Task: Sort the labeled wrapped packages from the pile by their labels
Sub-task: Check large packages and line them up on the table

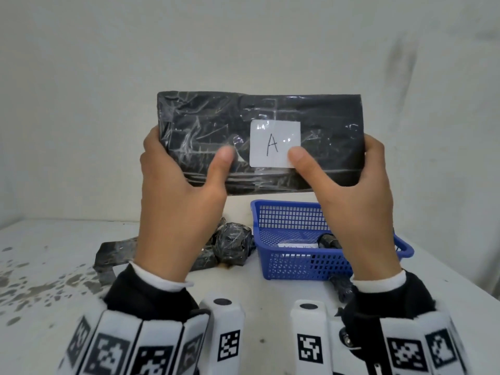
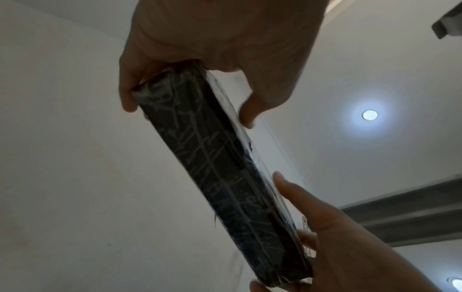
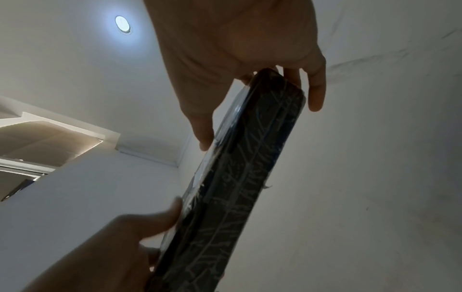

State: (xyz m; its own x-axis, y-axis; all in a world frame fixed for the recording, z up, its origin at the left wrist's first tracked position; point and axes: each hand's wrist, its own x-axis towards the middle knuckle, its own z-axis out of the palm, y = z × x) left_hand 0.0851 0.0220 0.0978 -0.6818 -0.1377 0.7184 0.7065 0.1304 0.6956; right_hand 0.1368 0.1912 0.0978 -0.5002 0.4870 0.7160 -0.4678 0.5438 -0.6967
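A white wall backs a stained white table (image 1: 40, 266). Sorting seems barely started: the blue basket (image 1: 273, 212) holds little, and dark packages (image 1: 230, 244) remain piled. The black package (image 1: 216, 117) is raised upright, long axis horizontal, "A" label (image 1: 274, 143) facing the camera, grasped by left hand (image 1: 176, 190) and right hand (image 1: 359, 201).

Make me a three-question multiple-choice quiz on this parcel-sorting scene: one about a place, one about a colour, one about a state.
1. Where is the blue basket?
A. on the table, below the raised package
B. on the floor
C. hanging on the wall

2. What colour is the label marked A?
A. yellow
B. white
C. red

3. How is the black package held?
A. lying in the basket
B. by one hand only
C. by the left hand and right hand together

Answers: 1 A, it stands on the table beneath the package; 2 B, white paper with a handwritten letter; 3 C, both thumbs press its front.
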